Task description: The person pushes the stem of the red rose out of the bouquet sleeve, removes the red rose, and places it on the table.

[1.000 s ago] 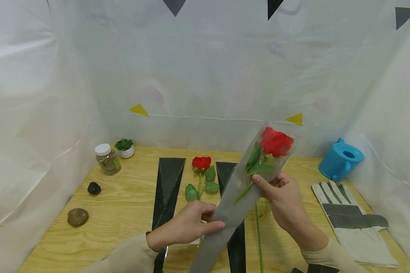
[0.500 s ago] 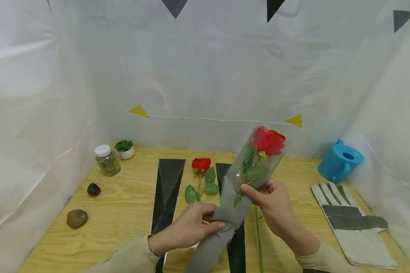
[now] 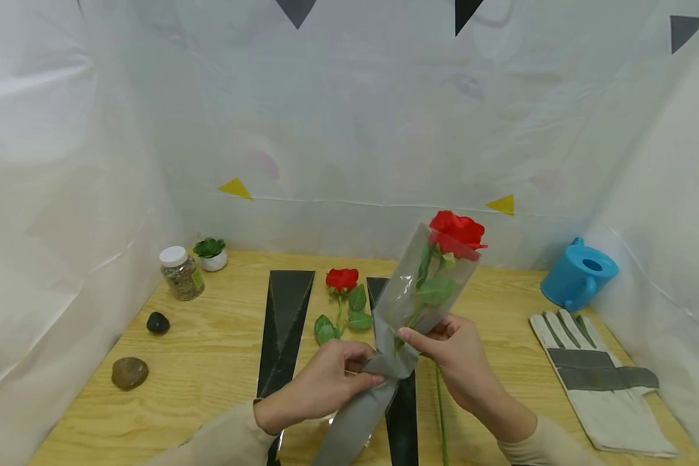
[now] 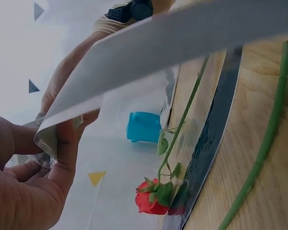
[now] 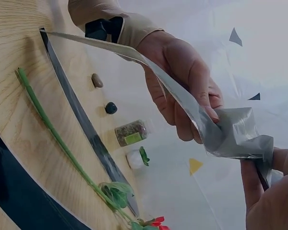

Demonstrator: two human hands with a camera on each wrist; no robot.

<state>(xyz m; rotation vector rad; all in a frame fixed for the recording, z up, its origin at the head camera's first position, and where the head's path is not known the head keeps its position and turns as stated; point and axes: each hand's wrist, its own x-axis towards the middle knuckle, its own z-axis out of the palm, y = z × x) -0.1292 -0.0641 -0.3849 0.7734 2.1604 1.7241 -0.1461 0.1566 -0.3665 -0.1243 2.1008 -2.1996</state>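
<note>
A single red rose (image 3: 457,231) stands tilted in a long flower sleeve (image 3: 355,417), clear at the front and grey behind. Its bloom rises above the sleeve's top edge, while the leaves sit inside. My left hand (image 3: 329,382) pinches the sleeve around its middle, thumb in front. Slightly higher on the right, my right hand (image 3: 457,362) pinches the sleeve and the stem within it. Between the two hands the film is creased and bunched, as the right wrist view shows on the crumpled sleeve (image 5: 237,132). Below them its narrow tail hangs down.
On the wooden table lie another rose (image 3: 342,280) and a third rose (image 4: 152,196), near black plastic strips (image 3: 282,317). At right are a blue watering can (image 3: 579,275) and work glove (image 3: 600,382). A jar (image 3: 182,275), succulent (image 3: 211,254) and two stones (image 3: 130,373) stand left.
My right hand has slid down and left toward the left hand. The sleeve has bunched between them, and the bloom now pokes out above its rim. My left hand has barely moved.
</note>
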